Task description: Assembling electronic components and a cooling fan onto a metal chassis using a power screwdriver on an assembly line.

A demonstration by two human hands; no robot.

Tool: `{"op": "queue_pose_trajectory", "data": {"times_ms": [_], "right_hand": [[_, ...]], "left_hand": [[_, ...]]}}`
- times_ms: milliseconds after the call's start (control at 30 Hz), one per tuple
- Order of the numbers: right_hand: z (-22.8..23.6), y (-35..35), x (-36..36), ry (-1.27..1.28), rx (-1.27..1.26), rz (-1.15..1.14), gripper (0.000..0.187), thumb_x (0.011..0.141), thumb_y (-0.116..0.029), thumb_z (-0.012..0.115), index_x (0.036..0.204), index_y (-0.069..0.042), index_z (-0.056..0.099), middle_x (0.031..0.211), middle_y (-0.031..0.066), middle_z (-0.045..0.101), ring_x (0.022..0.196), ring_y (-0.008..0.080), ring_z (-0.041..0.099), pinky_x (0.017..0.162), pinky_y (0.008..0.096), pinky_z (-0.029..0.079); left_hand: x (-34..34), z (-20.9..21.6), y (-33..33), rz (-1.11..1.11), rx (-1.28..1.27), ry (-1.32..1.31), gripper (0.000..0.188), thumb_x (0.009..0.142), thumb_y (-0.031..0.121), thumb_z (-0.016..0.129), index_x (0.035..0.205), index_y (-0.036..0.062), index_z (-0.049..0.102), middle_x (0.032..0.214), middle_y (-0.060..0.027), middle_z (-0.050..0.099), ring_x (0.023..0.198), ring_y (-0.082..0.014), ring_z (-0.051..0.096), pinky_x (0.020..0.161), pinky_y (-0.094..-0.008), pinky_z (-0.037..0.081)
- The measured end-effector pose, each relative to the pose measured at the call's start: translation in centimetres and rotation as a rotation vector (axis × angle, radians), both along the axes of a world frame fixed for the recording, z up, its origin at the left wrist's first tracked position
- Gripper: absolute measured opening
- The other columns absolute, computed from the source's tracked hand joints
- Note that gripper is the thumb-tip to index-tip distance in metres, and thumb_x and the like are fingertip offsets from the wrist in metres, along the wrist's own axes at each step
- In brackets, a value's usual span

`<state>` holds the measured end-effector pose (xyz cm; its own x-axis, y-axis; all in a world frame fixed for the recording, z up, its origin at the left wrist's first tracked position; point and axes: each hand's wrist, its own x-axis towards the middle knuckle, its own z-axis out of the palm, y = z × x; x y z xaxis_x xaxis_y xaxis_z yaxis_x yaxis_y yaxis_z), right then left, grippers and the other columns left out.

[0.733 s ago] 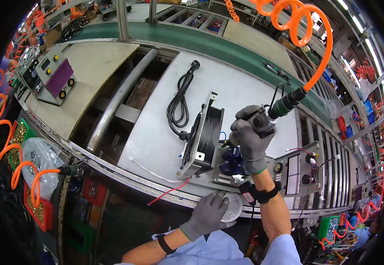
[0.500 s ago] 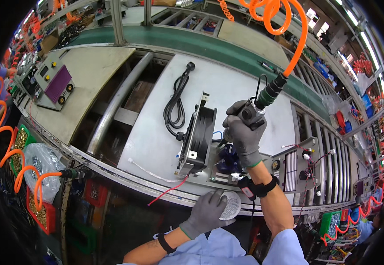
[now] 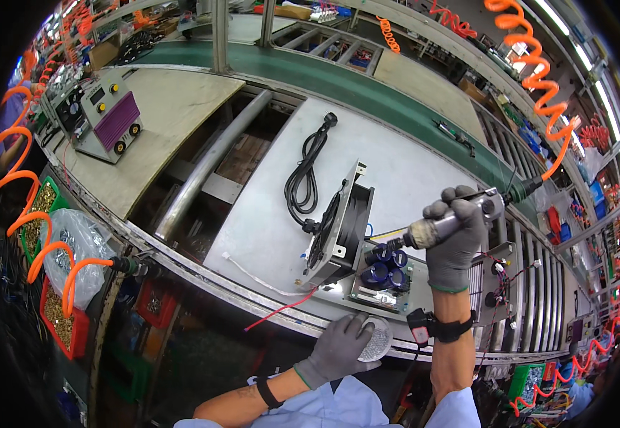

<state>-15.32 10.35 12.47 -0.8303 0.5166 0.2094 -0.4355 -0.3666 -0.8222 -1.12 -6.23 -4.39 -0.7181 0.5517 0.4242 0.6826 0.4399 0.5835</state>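
My right hand (image 3: 455, 250), gloved in grey, is closed around an air screwdriver (image 3: 431, 232) over the workbench. The tool lies nearly level, its nose pointing left toward dark blue capacitors (image 3: 387, 265) on a circuit board. At the bench's near edge, my gloved left hand (image 3: 340, 348) grips a round white dish (image 3: 380, 341) of small shiny pieces, too small to name. Left of the board stands an upright metal panel with a black fan (image 3: 353, 225). A coiled black power cord (image 3: 301, 182) runs to that panel. A red wire (image 3: 281, 309) hangs over the bench edge.
To the right is a vented panel (image 3: 497, 285) with loose wires, beside metal rollers. An orange coiled hose (image 3: 538, 71) feeds the screwdriver. At far left stand a purple-sided machine (image 3: 103, 118) and bins of brass-coloured parts (image 3: 60, 321). A green belt (image 3: 367, 100) runs behind.
My right hand has moved right, and the screwdriver has swung from upright to nearly level, uncovering the capacitors. My left hand still holds the dish near the bench edge. The view has shifted slightly.
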Motion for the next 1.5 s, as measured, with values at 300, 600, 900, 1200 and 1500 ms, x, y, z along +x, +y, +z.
{"op": "queue_pose_trajectory", "data": {"times_ms": [300,600,900,1200,1500], "right_hand": [[1.9,1.6,5.2,-0.082,-0.318,0.149,0.024,0.081,-0.011,0.062,0.103,-0.003,0.057,0.093,0.0077,0.06,0.07,0.0147,0.059,0.067,0.031,0.055],[1.9,0.5,8.0,-0.091,-0.361,0.198,0.021,0.08,-0.01,0.062,0.1,-0.004,0.057,0.091,0.0067,0.06,0.069,0.0135,0.058,0.066,0.0305,0.055],[1.3,-0.2,8.9,-0.11,-0.419,0.243,0.024,0.078,-0.009,0.062,0.101,-0.004,0.058,0.09,0.008,0.059,0.067,0.0136,0.058,0.065,0.0313,0.055],[1.2,-1.2,11.5,-0.064,-0.207,0.126,0.028,0.077,-0.012,0.062,0.104,-0.007,0.058,0.092,0.009,0.06,0.065,0.0178,0.057,0.065,0.0362,0.05],[1.4,-0.6,15.5,0.051,-0.066,0.136,0.037,0.075,-0.013,0.059,0.111,-0.007,0.054,0.094,0.0123,0.056,0.068,0.0223,0.06,0.063,0.0377,0.054]], "left_hand": [[0.3,3.3,-1.3,0.104,0.3,-0.182,0.073,0.076,0.046,0.083,0.128,0.0008,0.056,0.121,-0.0184,0.059,0.111,-0.0375,0.057,0.095,-0.0454,0.048],[-0.5,9.7,-3.7,0.079,0.789,-0.537,0.027,0.093,0.017,0.071,0.112,-0.0021,0.067,0.095,-0.0078,0.071,0.091,-0.0137,0.068,0.081,-0.0288,0.054],[0.3,8.8,-4.2,-0.18,1.062,-1.113,0.025,0.097,0.019,0.067,0.109,-0.0027,0.065,0.094,-0.008,0.07,0.085,-0.0134,0.067,0.078,-0.0295,0.056],[0.3,7.9,-4.5,-0.035,0.936,-1.349,0.019,0.096,0.019,0.067,0.101,0.0006,0.065,0.09,-0.0066,0.068,0.078,-0.0125,0.064,0.073,-0.0275,0.053],[1.2,6.6,-3.1,-0.183,1.065,-1.595,0.012,0.096,0.013,0.064,0.096,0.0016,0.064,0.084,-0.0049,0.064,0.073,-0.0127,0.059,0.069,-0.0268,0.049]]}}
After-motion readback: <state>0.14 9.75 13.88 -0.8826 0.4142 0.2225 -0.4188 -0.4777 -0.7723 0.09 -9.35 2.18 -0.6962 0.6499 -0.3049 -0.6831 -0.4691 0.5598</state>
